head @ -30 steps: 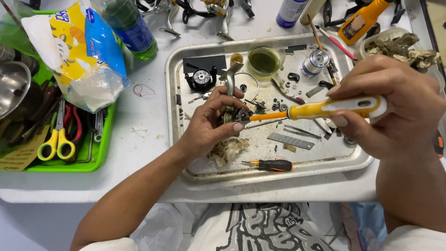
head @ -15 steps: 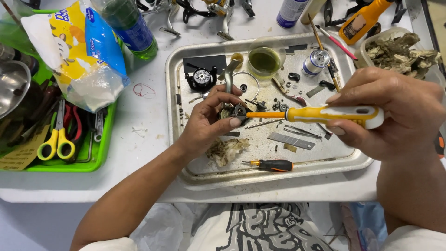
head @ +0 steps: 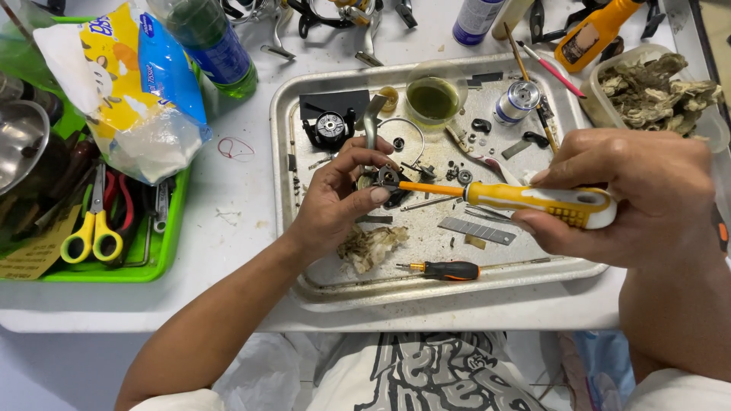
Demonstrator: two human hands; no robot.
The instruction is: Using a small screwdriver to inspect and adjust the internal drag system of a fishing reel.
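Hands meet over a metal tray on the white counter. The left hand is curled shut around a small dark metal part, pinching it above the tray's middle. The right hand, at three o'clock, is wrapped tight on the yellow-and-white handle of a screwdriver, whose tip touches that part. In the tray lie one smaller orange-and-black screwdriver at six o'clock, a cup of green liquid at twelve, a small silver can and scattered little parts. At nine o'clock a green basket holds one pair of yellow scissors.
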